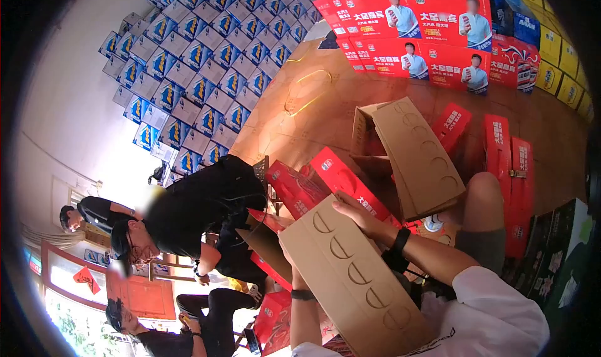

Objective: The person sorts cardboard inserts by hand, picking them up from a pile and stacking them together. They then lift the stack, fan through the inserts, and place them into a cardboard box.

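Observation:
A long brown cardboard piece (354, 275) with a row of curved cuts lies between my two hands. My right hand (360, 214) holds its upper edge, a dark band on that wrist. My left hand (288, 247) is at its left edge, mostly hidden behind the cardboard. Just beyond my right hand, more brown cardboard (419, 160) with similar curved cuts rests in a stack beside an open brown box (363, 131). Red printed cartons (350, 185) lie past the cardboard.
Blue and white boxes (194, 75) are stacked at the upper left, red cartons (400, 19) at the top, yellow boxes (557, 56) at the right. Three people in dark clothes (194, 200) are at the left. Yellow straps (310, 94) lie on the floor.

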Tool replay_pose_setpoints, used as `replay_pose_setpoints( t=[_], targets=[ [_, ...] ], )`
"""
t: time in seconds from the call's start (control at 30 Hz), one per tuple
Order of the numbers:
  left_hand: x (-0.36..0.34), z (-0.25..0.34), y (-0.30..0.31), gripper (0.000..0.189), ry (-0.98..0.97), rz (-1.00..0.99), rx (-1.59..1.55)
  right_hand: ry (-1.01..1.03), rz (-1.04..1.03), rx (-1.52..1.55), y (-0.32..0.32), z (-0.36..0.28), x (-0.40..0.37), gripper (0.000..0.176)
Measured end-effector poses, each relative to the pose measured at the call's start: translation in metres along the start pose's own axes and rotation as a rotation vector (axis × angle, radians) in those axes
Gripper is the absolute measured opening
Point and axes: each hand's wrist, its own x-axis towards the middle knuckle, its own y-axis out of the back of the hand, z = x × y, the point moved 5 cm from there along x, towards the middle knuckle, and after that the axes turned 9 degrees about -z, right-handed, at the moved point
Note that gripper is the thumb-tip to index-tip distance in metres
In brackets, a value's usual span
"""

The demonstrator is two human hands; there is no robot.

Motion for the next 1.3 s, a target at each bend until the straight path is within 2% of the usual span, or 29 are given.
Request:
replay_pose_setpoints(
  t=[0.1, 0.17, 0.27, 0.37, 0.47, 0.57, 0.67, 0.77, 0.87, 0.97, 1.07, 1.17, 1.27, 1.3],
  targets=[
    [-0.009, -0.001, -0.009, 0.045, 0.136, 0.078, -0.042, 0.024, 0.023, 0.028, 0.003, 0.002, 0.002, 0.038],
    [-0.013, -0.001, -0.011, 0.045, 0.182, 0.107, -0.052, 0.072, 0.129, 0.150, 0.001, -0.001, 0.003, 0.045],
    [-0.022, -0.005, -0.011, 0.045, 0.241, 0.143, -0.064, -0.056, -0.025, -0.207, 0.017, 0.027, 0.004, 0.061],
    [-0.035, -0.011, -0.013, 0.045, 0.272, 0.169, -0.075, 0.031, -0.090, -0.191, 0.020, 0.037, 0.009, 0.066],
    [-0.041, -0.011, -0.011, 0.045, 0.289, 0.192, -0.081, 0.076, -0.017, -0.191, 0.020, 0.029, 0.013, 0.064],
    [-0.038, -0.012, -0.011, 0.045, 0.313, 0.196, -0.083, 0.030, -0.050, -0.185, 0.010, 0.023, 0.008, 0.061],
    [-0.039, -0.013, -0.011, 0.046, 0.332, 0.210, -0.088, 0.128, 0.111, -0.269, 0.020, 0.033, 0.017, 0.046],
    [-0.042, -0.013, -0.008, 0.046, 0.339, 0.229, -0.097, -0.081, 0.057, -0.400, 0.025, 0.030, 0.024, 0.041],
    [-0.043, -0.014, -0.007, 0.046, 0.345, 0.235, -0.113, 0.155, -0.012, -0.797, 0.030, 0.042, 0.022, 0.047],
    [-0.052, -0.017, -0.008, 0.046, 0.349, 0.243, -0.128, 0.087, 0.033, -0.647, 0.033, 0.053, 0.018, 0.050],
    [-0.052, -0.017, -0.011, 0.046, 0.352, 0.240, -0.139, -0.011, 0.077, -0.399, 0.026, 0.043, 0.012, 0.040],
    [-0.053, -0.021, -0.013, 0.046, 0.369, 0.224, -0.132, 0.009, 0.122, -0.304, 0.019, 0.033, 0.007, 0.043],
    [-0.052, -0.026, -0.009, 0.054, 0.383, 0.164, -0.041, -0.079, 0.085, -0.347, 0.027, 0.035, 0.001, 0.049],
    [-0.051, -0.026, -0.012, 0.058, 0.383, 0.149, -0.024, -0.053, 0.076, -0.298, 0.022, 0.025, -0.001, 0.051]
  ],
)
